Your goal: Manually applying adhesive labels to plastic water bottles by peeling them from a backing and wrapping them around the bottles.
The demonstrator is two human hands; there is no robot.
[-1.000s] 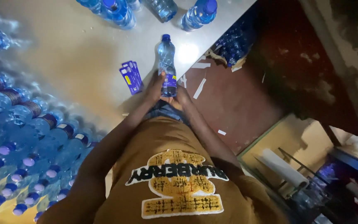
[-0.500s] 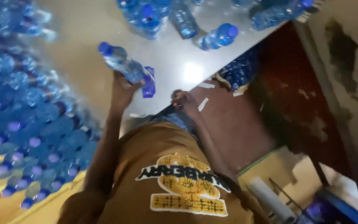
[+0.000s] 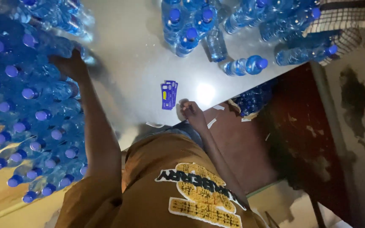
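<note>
Two bare hands appear in our head view above a pale grey table (image 3: 123,55). Our left hand (image 3: 70,65) reaches out to the left and rests against the edge of a large pile of water bottles (image 3: 26,114), clear plastic with blue caps, stacked on their sides so that the caps face us; the fingers lie on the bottles at the top of the pile, but we cannot tell whether they clasp one bottle or merely press on it, since the palm is turned away and the light is dim. Our right hand (image 3: 192,113) sits at the near edge of the table, loosely curled and holding nothing that we can see, just beside a small stack of blue labels (image 3: 168,95) lying flat on the tabletop. Farther across the table stands a cluster of upright bottles (image 3: 189,27), and one bottle on its side (image 3: 246,66) lies near the right-hand edge. More bottles (image 3: 300,52) lie at the far right, touching a checked cloth (image 3: 347,21) in the corner. Below the table edge we see a dark red floor (image 3: 241,152) with scattered white paper strips (image 3: 211,123), and our brown printed shirt (image 3: 178,185) fills the lower frame
</note>
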